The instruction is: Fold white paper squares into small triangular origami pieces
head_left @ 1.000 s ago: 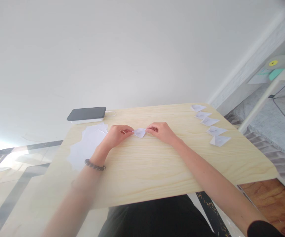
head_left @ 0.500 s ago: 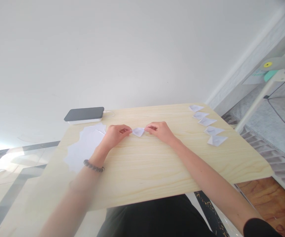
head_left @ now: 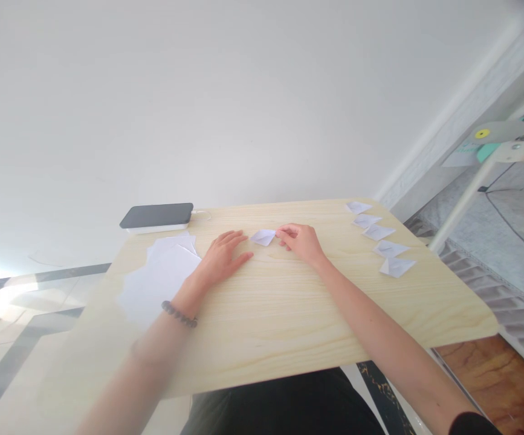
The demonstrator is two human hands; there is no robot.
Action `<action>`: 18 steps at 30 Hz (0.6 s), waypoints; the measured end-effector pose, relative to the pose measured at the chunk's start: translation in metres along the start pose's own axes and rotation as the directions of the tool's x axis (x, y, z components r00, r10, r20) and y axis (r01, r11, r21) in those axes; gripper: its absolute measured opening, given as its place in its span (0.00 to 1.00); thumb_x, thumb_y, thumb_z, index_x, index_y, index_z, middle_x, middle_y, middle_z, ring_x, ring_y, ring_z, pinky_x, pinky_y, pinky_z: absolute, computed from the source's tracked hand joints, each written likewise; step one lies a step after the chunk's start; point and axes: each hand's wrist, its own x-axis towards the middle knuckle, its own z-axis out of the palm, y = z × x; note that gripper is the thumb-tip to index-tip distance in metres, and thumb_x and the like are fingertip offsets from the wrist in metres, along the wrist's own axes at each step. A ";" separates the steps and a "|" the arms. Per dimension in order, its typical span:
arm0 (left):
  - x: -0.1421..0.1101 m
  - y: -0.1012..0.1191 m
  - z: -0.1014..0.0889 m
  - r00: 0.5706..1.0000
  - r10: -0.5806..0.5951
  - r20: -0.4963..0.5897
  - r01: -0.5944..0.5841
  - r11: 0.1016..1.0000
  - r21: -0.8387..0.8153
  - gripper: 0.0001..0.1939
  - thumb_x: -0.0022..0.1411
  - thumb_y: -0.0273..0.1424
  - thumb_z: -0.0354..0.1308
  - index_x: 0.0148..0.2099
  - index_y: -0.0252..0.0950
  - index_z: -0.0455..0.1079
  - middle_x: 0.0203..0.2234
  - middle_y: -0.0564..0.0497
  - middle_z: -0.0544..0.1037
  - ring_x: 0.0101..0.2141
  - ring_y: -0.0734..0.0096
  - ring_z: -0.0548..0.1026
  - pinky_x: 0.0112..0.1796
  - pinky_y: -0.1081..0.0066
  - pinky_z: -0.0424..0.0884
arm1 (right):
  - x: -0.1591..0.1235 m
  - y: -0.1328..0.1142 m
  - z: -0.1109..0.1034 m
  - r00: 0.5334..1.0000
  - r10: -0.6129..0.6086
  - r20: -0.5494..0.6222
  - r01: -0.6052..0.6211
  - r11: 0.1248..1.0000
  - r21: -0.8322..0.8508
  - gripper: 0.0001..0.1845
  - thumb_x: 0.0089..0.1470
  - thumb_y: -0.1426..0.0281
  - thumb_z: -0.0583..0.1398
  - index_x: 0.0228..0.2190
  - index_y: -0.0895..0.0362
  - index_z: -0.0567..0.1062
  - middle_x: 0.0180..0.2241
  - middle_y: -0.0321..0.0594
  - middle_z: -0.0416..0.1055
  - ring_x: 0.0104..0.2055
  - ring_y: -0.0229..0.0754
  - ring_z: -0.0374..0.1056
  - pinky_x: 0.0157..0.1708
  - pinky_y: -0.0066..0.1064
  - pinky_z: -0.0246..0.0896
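Observation:
A small folded white paper boat (head_left: 263,237) is near the middle of the table, its right tip pinched between the thumb and finger of my right hand (head_left: 301,243). To its left, my left hand (head_left: 225,256) lies with fingers apart, holding nothing and just clear of the paper. On the left of the table is a loose pile of white paper sheets (head_left: 159,275), partly behind my left forearm. Several similar folded paper boats (head_left: 391,248) form a row along the right side.
A dark-screened phone (head_left: 157,215) rests on a white block at the back left, with a white cable running from it. The pale wooden table (head_left: 280,326) backs onto a white wall. A metal frame (head_left: 465,199) stands beyond the right edge.
My left hand has let go of the paper boat's left tip and opened its fingers. With my right hand still on it, the boat has shifted slightly right.

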 end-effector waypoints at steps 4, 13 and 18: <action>0.001 0.005 0.008 0.998 -0.019 0.066 0.011 0.994 0.112 0.28 0.59 0.47 0.41 0.58 0.40 0.54 0.58 0.48 0.54 0.58 0.57 0.49 0.55 0.55 0.48 | 0.017 0.004 -0.020 0.995 0.065 -0.073 -0.078 0.978 -0.194 0.13 0.48 0.64 0.54 0.30 0.56 0.76 0.24 0.37 0.74 0.26 0.37 0.69 0.27 0.26 0.62; 0.003 0.008 0.011 0.997 -0.022 0.075 0.008 0.985 0.171 0.28 0.60 0.47 0.38 0.57 0.38 0.55 0.58 0.46 0.54 0.58 0.58 0.49 0.55 0.55 0.46 | 0.067 0.013 -0.098 0.930 0.281 -0.238 -0.367 0.661 -0.655 0.09 0.42 0.68 0.59 0.29 0.53 0.78 0.29 0.41 0.74 0.34 0.42 0.68 0.30 0.27 0.59; 0.003 0.007 0.013 0.998 -0.011 0.065 0.000 0.987 0.158 0.27 0.60 0.46 0.39 0.57 0.38 0.55 0.58 0.45 0.54 0.58 0.58 0.49 0.55 0.55 0.47 | 0.078 0.029 -0.130 0.898 0.296 -0.325 -0.440 0.598 -0.670 0.11 0.42 0.68 0.59 0.31 0.53 0.78 0.30 0.43 0.73 0.34 0.43 0.67 0.29 0.29 0.59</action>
